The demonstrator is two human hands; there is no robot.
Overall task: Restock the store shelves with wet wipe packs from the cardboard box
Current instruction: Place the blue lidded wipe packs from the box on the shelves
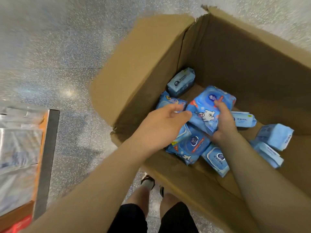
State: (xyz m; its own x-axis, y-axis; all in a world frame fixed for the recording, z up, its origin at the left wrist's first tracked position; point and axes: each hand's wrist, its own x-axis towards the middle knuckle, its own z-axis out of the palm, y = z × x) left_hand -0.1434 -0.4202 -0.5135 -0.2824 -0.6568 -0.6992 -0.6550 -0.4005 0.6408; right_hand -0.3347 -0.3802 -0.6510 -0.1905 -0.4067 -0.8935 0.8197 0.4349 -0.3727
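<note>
Right hand gripping pack in box; left hand reaching, fingers loose
Risk: slick pack is likely slipping if lifted one-handed

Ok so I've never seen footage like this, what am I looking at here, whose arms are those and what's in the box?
There is no machine here. A person wears one camera on the head, looking down, so the two bare arms are their own. Both reach into an open cardboard box standing on a speckled floor. Blue wet wipe packs lie loose inside it. The right hand grips one blue pack with a cartoon animal, its fingers curled round it. The left hand is beside that pack with relaxed fingers, holding nothing. At the left edge is a shelf with blurred goods. Below are the person's legs and shoes.
</note>
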